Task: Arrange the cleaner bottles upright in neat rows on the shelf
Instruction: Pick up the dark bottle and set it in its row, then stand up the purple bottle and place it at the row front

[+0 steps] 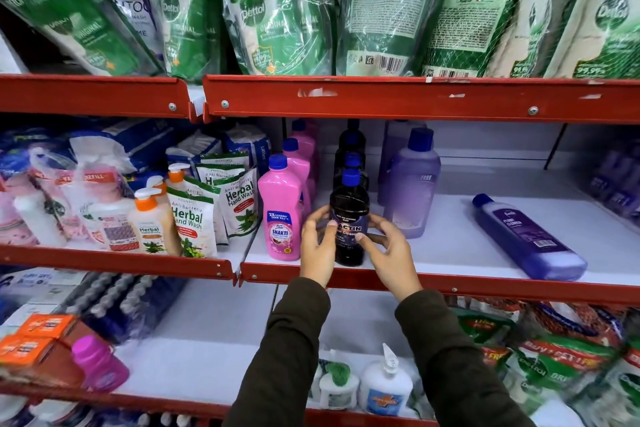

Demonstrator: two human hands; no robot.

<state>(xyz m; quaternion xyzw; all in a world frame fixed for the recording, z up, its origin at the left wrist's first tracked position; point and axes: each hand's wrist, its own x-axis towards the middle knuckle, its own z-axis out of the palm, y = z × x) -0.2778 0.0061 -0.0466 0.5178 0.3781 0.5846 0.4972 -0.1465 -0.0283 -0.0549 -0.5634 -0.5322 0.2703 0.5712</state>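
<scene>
While both hands reach onto the middle shelf (pixel 450 246), they close around a dark cleaner bottle (pixel 349 218) with a blue cap, standing upright at the shelf's front edge. Left hand (pixel 317 246) grips the bottle's left side, right hand (pixel 388 253) its right side, thumbs pressed on the front label. More dark bottles (pixel 351 152) stand in a row straight behind it, toward the back of the shelf. Just beside it on the left, a row of pink bottles (pixel 282 215) stands upright, running front to back. On its right, pale purple bottles (pixel 410 187) stand upright, set a little farther back. Well apart, toward the shelf's right end, a purple floor cleaner bottle (pixel 528 239) lies on its side, base near the front edge. Green handwash pouches (pixel 277 10) fill the shelf above.
</scene>
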